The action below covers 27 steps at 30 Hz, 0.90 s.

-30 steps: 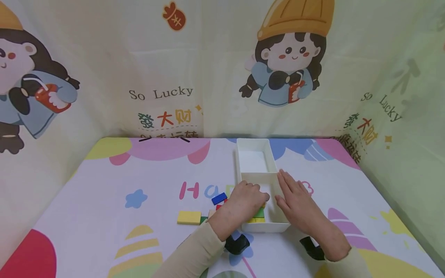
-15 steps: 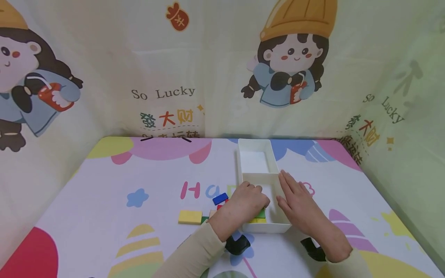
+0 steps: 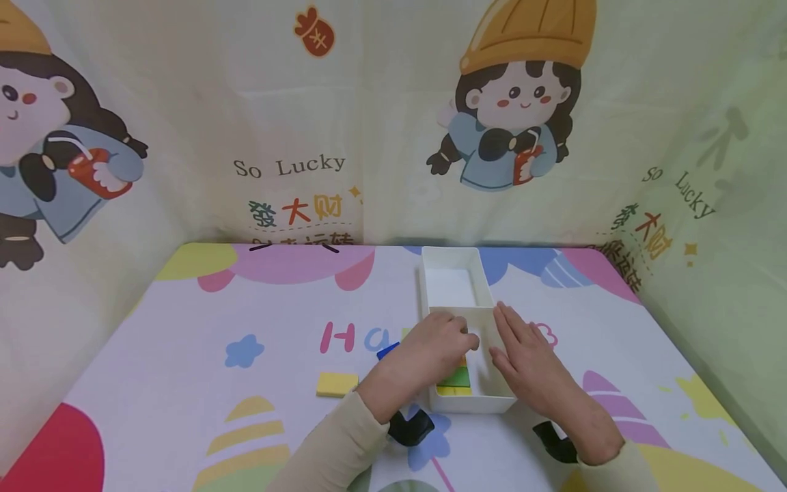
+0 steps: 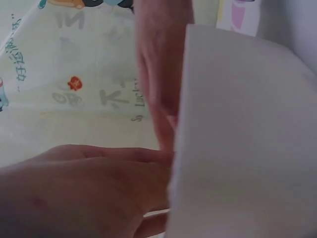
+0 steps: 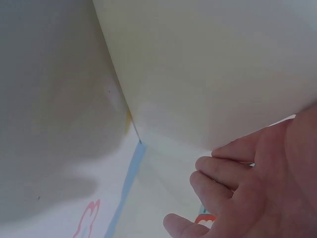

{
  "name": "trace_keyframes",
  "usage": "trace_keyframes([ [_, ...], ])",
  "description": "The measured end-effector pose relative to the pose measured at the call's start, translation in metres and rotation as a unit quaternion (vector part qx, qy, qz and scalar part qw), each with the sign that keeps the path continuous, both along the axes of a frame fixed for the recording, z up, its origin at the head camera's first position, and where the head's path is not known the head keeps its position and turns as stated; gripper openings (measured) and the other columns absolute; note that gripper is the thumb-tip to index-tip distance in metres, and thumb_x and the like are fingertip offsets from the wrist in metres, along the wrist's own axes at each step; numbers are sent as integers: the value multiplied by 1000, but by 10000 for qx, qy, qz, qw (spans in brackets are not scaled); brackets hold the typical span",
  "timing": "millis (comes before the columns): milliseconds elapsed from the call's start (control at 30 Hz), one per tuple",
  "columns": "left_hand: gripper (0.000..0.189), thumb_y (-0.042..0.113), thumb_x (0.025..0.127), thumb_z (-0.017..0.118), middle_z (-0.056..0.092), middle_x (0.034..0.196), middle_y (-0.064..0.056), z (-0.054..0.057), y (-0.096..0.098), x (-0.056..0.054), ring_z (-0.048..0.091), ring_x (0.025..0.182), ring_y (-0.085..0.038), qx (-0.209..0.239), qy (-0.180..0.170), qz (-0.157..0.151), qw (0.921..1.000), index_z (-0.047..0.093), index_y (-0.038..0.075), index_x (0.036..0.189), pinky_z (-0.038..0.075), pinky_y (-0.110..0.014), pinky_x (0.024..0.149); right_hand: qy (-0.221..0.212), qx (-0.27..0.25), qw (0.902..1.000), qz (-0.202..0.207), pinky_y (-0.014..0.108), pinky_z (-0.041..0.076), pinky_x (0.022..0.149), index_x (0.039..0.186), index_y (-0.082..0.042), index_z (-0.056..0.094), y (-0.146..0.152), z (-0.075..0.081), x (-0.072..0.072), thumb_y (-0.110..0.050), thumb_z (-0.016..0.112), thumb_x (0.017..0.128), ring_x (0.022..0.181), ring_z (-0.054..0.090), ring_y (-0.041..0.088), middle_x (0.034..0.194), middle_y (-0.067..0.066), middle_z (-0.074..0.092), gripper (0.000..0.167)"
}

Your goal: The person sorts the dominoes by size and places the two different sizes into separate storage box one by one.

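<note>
My left hand [image 3: 430, 352] reaches over the left wall into the near compartment of a white box [image 3: 472, 404]. Its fingers bend downward, and their tips and anything between them are hidden. Beneath and beside that hand, a green block [image 3: 456, 377], yellow blocks [image 3: 453, 391] and a bit of an orange block [image 3: 462, 361] lie in a row inside. On the outside of the right wall rests my right hand [image 3: 531, 355], fingers extended and holding nothing. The right wrist view also shows the right hand [image 5: 247, 188] with straight fingers against the pale wall.
Left of the box, a yellow block [image 3: 337, 384] lies on the patterned table [image 3: 277, 424]. A blue block [image 3: 387, 350] is partly covered by the left forearm. The far compartment [image 3: 451, 287] of the box stands behind, near the printed curtain [image 3: 393, 123].
My left hand has shifted slightly forward inside the box, uncovering an orange block and more of the green one. Its forearm now covers more of the loose blocks. The right hand stays put.
</note>
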<state>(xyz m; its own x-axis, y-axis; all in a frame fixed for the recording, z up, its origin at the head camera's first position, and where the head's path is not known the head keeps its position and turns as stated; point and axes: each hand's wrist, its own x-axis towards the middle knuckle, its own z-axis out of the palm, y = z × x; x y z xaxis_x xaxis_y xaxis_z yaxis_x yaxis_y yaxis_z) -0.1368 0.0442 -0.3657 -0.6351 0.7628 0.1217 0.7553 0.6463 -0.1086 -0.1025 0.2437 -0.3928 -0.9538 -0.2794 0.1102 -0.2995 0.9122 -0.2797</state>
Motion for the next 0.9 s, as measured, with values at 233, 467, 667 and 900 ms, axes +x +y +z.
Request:
trace_keyframes([
  [233,27,19,93,69,67,119,3,12,-14,-6,60,115,-14,552,-579,127,9967,70,25,120,45,-25,105,-91,2,9999,-105,66,19,116,157,-1,19,-1,1,1,-29,54,100,150,21,40,165,18,18,72],
  [467,29,12,96,62,66,117,0,19,-30,-10,63,106,-15,933,-785,134,9924,67,20,124,52,-24,96,-94,-11,9999,-80,66,18,117,157,-2,18,-1,1,0,-28,53,100,150,21,40,165,17,17,71],
  [667,33,17,96,65,64,125,-2,26,-41,-10,62,110,-15,1235,-1139,291,9854,64,19,129,53,-24,95,-40,-13,10000,-52,65,20,117,156,0,19,-2,-1,0,-26,53,101,149,23,39,164,17,18,70],
  [900,36,13,96,64,63,127,-3,30,-58,-11,61,112,-17,1574,-1139,528,9795,61,18,131,56,-28,92,14,-37,9999,-119,64,20,117,156,0,20,-3,-1,2,-26,52,101,150,22,39,165,17,19,68],
])
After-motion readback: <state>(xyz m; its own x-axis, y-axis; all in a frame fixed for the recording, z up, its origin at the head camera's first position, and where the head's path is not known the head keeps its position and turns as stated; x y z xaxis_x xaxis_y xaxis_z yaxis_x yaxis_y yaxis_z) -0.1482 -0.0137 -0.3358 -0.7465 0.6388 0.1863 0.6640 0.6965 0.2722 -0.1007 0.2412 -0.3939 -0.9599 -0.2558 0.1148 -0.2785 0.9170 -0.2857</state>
